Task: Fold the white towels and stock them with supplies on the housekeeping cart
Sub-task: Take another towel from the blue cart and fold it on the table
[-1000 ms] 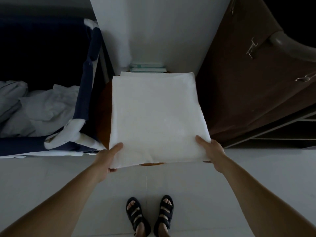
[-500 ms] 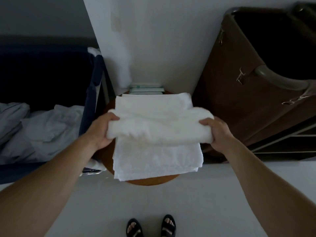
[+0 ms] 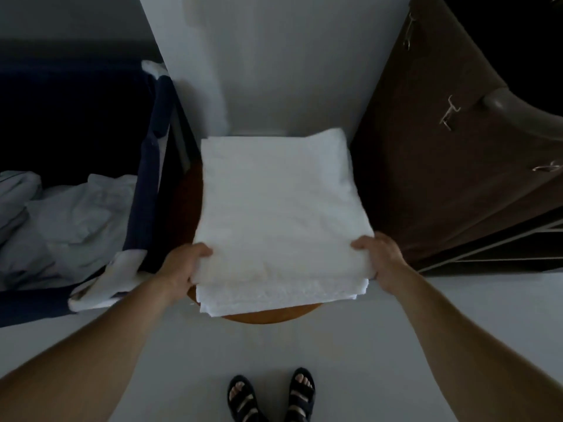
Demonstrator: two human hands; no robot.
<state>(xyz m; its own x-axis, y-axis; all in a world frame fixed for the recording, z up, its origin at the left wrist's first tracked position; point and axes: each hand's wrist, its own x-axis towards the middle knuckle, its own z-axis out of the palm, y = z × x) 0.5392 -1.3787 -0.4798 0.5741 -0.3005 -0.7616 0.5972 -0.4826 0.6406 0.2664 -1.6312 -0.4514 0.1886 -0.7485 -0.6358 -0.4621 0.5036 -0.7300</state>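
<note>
Fingers (image 3: 202, 250) of left hand (image 3: 182, 266) and right hand (image 3: 384, 257) curl round the near corners of the folded white towel (image 3: 280, 202) — thumbs on top. Towel lies flat on the round wooden tabletop (image 3: 274, 315), between navy laundry bin (image 3: 152, 178) left and brown cart bag (image 3: 441, 178) right.

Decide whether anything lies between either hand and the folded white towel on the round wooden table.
Nothing visible does. The left hand and the right hand each grip a near corner of the towel directly, and the towel lies on the table.
</note>
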